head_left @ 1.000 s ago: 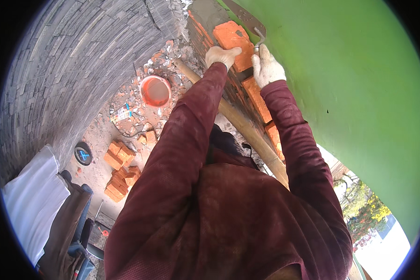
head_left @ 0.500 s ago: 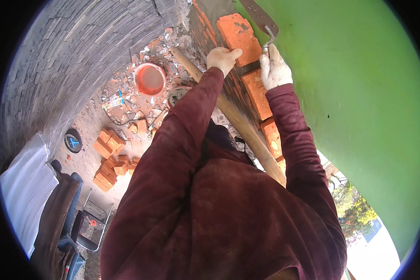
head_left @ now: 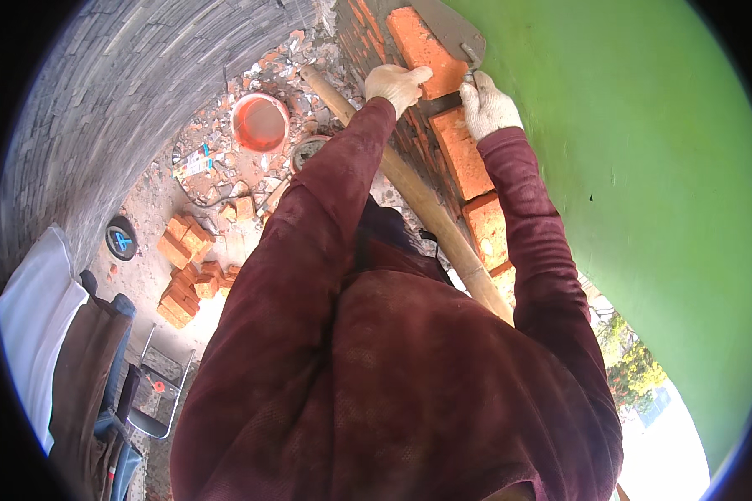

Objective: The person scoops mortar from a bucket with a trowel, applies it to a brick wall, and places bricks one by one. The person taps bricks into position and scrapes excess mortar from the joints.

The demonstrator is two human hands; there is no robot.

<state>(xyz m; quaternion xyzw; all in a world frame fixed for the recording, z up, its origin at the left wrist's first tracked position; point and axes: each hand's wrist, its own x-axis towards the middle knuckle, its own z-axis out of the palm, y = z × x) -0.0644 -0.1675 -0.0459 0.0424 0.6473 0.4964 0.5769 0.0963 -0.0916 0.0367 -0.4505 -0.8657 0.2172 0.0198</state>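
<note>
My left hand point(head_left: 397, 83), in a pale work glove, grips an orange brick point(head_left: 422, 46) on top of a brick wall point(head_left: 464, 159). My right hand point(head_left: 487, 104), gloved too, holds the handle of a grey metal trowel point(head_left: 451, 27) whose blade lies just beyond the brick. Both arms in dark red sleeves reach forward from the lower edge. The wall's top course of orange bricks runs toward me, right beside a green surface point(head_left: 635, 167).
A long wooden pole point(head_left: 409, 188) leans along the wall. Far below lie an orange bucket point(head_left: 260, 122), rubble, a stack of bricks point(head_left: 188, 275), a round dark disc point(head_left: 121, 238) and a grey curved brick wall point(head_left: 117, 92). White and brown cloth point(head_left: 50, 334) hangs at lower left.
Both hands, the brick and the trowel have shifted slightly up the picture; the trowel blade now lies close past the brick's far end. The ground below has drifted left.
</note>
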